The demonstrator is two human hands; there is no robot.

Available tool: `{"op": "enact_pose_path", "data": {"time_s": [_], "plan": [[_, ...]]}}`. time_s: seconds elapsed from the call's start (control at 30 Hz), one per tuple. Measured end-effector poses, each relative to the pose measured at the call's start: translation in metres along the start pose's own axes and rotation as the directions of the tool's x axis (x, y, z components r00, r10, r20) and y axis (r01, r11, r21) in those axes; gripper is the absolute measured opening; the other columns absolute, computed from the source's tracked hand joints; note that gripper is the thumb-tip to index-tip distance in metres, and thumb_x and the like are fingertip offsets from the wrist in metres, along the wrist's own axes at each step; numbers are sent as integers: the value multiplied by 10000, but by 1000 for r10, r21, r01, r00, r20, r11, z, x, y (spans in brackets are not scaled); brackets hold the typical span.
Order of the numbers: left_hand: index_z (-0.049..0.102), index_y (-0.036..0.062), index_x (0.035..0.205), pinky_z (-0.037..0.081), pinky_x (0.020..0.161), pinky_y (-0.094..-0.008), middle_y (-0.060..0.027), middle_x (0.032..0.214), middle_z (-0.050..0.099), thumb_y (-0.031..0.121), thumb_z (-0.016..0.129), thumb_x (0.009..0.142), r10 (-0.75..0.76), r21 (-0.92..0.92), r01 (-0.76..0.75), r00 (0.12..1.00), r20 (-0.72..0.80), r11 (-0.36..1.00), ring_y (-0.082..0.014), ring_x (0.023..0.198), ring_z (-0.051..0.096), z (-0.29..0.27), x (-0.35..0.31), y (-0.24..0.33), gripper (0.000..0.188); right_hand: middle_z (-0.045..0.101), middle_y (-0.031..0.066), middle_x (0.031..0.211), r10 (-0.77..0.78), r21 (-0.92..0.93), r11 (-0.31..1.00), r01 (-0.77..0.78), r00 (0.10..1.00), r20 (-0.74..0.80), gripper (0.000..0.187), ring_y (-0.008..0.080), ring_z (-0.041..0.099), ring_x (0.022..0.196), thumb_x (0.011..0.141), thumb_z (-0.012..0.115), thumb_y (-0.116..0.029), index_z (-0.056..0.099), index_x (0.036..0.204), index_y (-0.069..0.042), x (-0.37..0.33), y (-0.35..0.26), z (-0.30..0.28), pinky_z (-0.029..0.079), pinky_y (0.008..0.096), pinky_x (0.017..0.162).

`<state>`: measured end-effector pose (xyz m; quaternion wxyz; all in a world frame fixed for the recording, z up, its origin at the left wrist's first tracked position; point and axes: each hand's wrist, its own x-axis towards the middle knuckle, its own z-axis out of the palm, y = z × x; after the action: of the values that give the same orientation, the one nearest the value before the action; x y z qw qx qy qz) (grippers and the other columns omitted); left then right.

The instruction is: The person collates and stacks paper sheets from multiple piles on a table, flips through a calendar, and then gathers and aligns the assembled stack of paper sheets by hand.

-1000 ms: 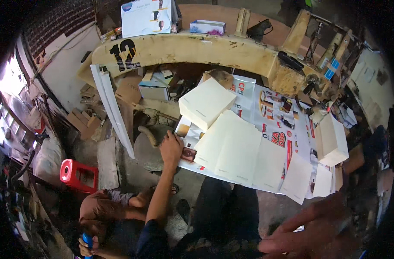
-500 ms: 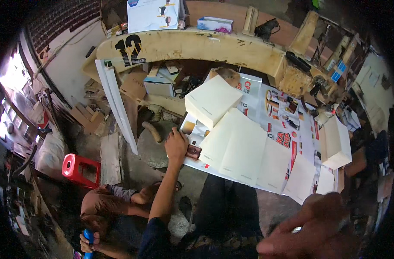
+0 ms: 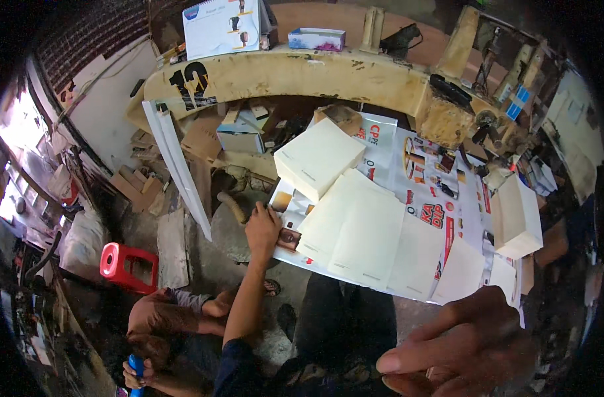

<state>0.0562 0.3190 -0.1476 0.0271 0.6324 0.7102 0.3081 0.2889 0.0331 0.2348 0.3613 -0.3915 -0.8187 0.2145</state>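
My left hand (image 3: 263, 229) rests at the left edge of a printed sheet (image 3: 407, 142) covering the work surface, its fingers extended and nothing seen in them. Beside it, cream paper sheets (image 3: 368, 231) lie fanned out toward the right along the near edge. A thick cream paper stack (image 3: 322, 155) sits behind the fan. Another tall stack (image 3: 517, 221) stands at the right end. My right hand (image 3: 470, 347) is raised close to the camera at lower right, off the paper. Its fingers are bent together, a ring on one, and nothing shows between the tips.
A curved, worn yellow counter (image 3: 295, 79) runs behind, bearing a desk calendar (image 3: 221, 30) and a small box (image 3: 317, 38). A white strip (image 3: 176, 169) leans at left. A red stool (image 3: 128, 267) stands near another person (image 3: 176, 314) holding something blue (image 3: 136, 370).
My right hand has risen slightly and shifted left, its fingers now sharper in view. The left hand stays at the sheet's edge. The whole view has shifted slightly.
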Motion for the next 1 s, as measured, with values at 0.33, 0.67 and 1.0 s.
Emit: {"op": "enact_pose_path", "data": {"time_s": [0.33,0.67,1.0], "plan": [[509,-27,1266,524,739,-554,-266,1013,664,360,446,991,-62,60,62,998,0,996,-467,894,653,-1,-3,-1,479,586,142,1185,89,22,995,-93,986,139,338,164,637,900,903,679,-207,563,1149,-5,-21,9,-43,564,288,854],[519,1,1153,530,746,-555,-272,1025,653,379,446,991,-78,72,72,993,84,995,-458,913,652,-4,-1,2,418,680,85,935,-89,33,996,89,996,15,286,175,654,766,774,795,-136,597,979,-107,-50,42,-57,555,293,653],[554,-61,1182,538,741,-528,-281,971,666,385,482,972,-64,8,64,997,36,998,-466,848,657,-3,-1,-1,498,691,62,893,-221,-142,967,212,974,-55,301,179,666,781,754,820,-141,639,979,-58,-43,43,-42,543,278,736]]}}
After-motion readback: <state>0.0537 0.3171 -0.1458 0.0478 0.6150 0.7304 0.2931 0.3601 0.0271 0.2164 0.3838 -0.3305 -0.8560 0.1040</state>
